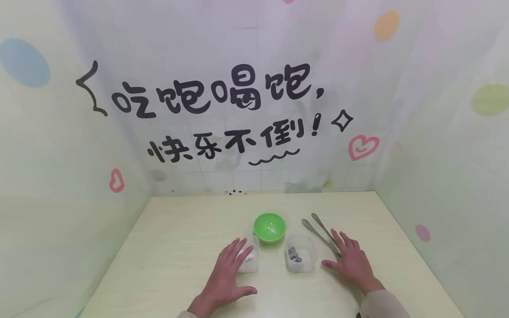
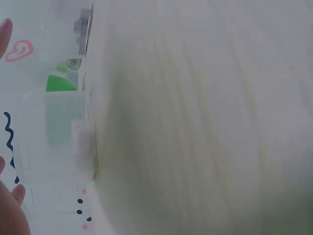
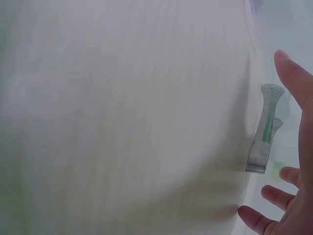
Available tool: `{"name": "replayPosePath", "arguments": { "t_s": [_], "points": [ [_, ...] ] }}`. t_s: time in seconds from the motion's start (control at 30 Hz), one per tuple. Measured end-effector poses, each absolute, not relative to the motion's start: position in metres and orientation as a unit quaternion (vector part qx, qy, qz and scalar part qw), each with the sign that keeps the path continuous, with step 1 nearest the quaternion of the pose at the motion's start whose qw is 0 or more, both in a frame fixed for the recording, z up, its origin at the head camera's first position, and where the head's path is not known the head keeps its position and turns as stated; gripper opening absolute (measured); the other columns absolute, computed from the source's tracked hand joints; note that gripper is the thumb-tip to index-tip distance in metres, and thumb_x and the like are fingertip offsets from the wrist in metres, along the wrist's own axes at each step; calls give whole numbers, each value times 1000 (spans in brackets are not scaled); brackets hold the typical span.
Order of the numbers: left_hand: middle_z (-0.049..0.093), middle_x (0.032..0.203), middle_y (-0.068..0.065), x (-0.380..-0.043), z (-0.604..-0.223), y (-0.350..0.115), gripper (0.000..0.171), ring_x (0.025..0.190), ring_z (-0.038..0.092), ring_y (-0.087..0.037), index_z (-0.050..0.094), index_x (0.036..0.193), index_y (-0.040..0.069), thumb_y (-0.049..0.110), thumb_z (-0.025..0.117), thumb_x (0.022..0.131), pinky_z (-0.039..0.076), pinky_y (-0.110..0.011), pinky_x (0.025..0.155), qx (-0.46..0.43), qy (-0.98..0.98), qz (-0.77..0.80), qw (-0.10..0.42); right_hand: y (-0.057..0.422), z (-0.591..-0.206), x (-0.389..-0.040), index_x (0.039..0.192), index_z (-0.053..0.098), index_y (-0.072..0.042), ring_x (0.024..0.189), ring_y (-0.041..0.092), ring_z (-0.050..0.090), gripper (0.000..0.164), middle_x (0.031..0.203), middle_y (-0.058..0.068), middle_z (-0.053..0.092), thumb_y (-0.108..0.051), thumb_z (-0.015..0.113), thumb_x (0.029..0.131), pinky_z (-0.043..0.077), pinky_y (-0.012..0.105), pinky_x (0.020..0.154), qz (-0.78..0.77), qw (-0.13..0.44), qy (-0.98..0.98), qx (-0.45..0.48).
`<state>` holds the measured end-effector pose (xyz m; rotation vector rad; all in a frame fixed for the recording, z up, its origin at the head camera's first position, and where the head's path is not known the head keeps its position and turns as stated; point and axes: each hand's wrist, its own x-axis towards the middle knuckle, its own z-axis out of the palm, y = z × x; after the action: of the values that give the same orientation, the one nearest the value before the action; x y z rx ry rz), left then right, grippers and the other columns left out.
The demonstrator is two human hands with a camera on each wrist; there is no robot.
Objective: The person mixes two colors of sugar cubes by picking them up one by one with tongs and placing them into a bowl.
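Note:
In the head view my left hand (image 1: 228, 274) hovers with spread fingers in front of a translucent plastic tub (image 1: 254, 247), partly covering it. White pieces (image 1: 249, 257) lie inside; the left wrist view shows them as a pale lump (image 2: 84, 142) behind the tub's wall. My right hand (image 1: 351, 263), fingers apart, is above the handle end of metal tongs (image 1: 318, 230). Seen from the right wrist, the tongs (image 3: 261, 137) have perforated tips and lie beyond the thumb and fingers. Neither hand holds anything. Whether the right fingers touch the tongs is unclear.
A second translucent tub (image 1: 308, 252) with several grey cubes (image 1: 293, 254) stands between the hands. Behind the tubs sits a green bowl (image 1: 269, 229). The pale wooden table (image 1: 179, 229) is enclosed by printed curtains (image 1: 437, 176) at the back and both sides.

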<state>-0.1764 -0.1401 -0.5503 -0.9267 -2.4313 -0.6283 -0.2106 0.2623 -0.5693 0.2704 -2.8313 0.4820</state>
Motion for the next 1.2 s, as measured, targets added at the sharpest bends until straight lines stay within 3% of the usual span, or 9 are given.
{"name": "replayPosePath", "arguments": {
  "t_s": [0.6,0.8,1.2],
  "points": [
    [33,155,-7,-173,-548,-96,105,139,31,-35,41,147,16,57,84,61,30,-58,106,-363,-860,-244,263,261,-577,-225,147,39,-6,107,44,49,96,125,28,53,-61,73,75,46,58,79,195,120,-972,49],
    [34,154,-8,-176,-544,-74,103,137,34,-36,42,146,14,55,83,61,28,-52,110,-368,-846,-266,278,261,-575,-227,143,44,-4,106,44,48,90,124,27,53,-56,74,77,45,57,80,201,109,-973,32],
    [33,154,-7,-178,-542,-52,100,141,29,-28,37,149,14,59,78,69,34,-49,109,-353,-856,-272,263,261,-573,-228,129,58,1,104,42,48,77,118,25,56,-54,75,77,46,56,79,200,104,-974,34]
  ]
}}
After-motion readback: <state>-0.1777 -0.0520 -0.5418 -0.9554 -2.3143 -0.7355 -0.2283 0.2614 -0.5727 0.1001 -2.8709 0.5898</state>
